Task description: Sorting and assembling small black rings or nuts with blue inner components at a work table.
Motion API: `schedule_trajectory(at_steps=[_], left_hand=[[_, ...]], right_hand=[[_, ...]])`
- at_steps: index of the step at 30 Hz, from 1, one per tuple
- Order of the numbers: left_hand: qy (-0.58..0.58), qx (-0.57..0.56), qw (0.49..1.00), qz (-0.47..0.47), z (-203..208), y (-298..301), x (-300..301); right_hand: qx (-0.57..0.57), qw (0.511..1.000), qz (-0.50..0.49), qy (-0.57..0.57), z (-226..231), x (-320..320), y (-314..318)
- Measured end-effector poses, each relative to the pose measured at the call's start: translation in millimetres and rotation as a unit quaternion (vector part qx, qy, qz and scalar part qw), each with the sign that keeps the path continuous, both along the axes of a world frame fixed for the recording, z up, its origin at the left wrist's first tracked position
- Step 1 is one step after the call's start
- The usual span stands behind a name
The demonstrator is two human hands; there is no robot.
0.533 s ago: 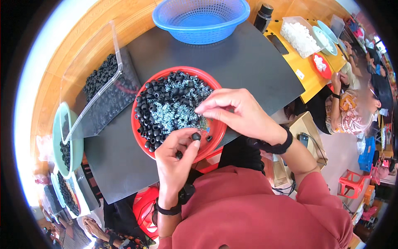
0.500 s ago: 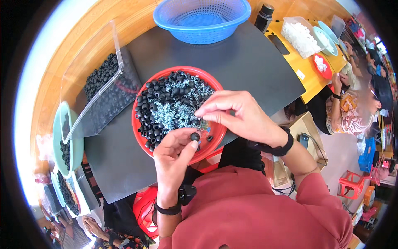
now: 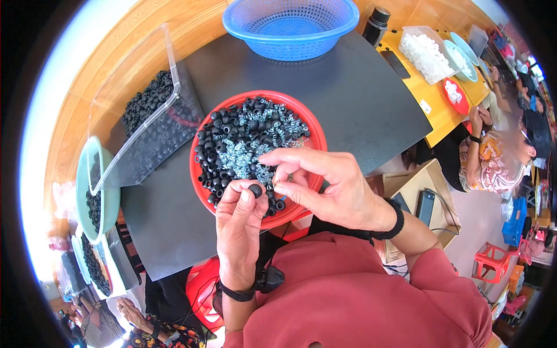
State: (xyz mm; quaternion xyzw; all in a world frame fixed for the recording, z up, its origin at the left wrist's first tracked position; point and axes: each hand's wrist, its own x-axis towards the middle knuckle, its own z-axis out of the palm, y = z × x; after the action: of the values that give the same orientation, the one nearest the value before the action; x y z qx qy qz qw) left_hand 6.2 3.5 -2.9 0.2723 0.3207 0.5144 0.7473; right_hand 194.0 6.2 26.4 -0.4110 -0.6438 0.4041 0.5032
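Note:
Over the near rim of a red basin (image 3: 264, 94), my left hand (image 3: 237, 223) is closed, with a small round black bead (image 3: 255, 190) pinched at its fingertips. My right hand (image 3: 342, 188) hovers over the basin's right side, its index finger and thumb apart. A tiny dark bit shows by its curled fingers, too small to name. Below the right index fingertip lie loose pale metal springs (image 3: 235, 156). Many black beads or caps (image 3: 212, 174), some showing holes, fill the basin's left and middle. Part of the basin's near side is hidden by my hands.
The basin stands on a dark table (image 3: 371, 93). Behind it is a blue perforated basket (image 3: 290, 40); left, a clear bin (image 3: 174, 93) of black pieces and a green bowl (image 3: 110, 203). A yellow table (image 3: 418, 87) and another person (image 3: 493, 156) are at right.
My right hand has shifted down and closer to my left hand, and its index finger and thumb have parted. The left hand keeps the black bead, now slightly further left.

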Motion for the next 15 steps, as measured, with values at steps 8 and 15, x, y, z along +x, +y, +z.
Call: schedule_trajectory(at_steps=[8,15], left_hand=[[-0.055,-0.038,0.998,0.004,3,0,4],[-0.046,-0.044,0.997,0.040,2,-2,8]], right_hand=[[0.131,0.987,-0.068,-0.064,-3,-12,-3],[0.159,0.978,-0.103,-0.089,-5,-17,-7]])
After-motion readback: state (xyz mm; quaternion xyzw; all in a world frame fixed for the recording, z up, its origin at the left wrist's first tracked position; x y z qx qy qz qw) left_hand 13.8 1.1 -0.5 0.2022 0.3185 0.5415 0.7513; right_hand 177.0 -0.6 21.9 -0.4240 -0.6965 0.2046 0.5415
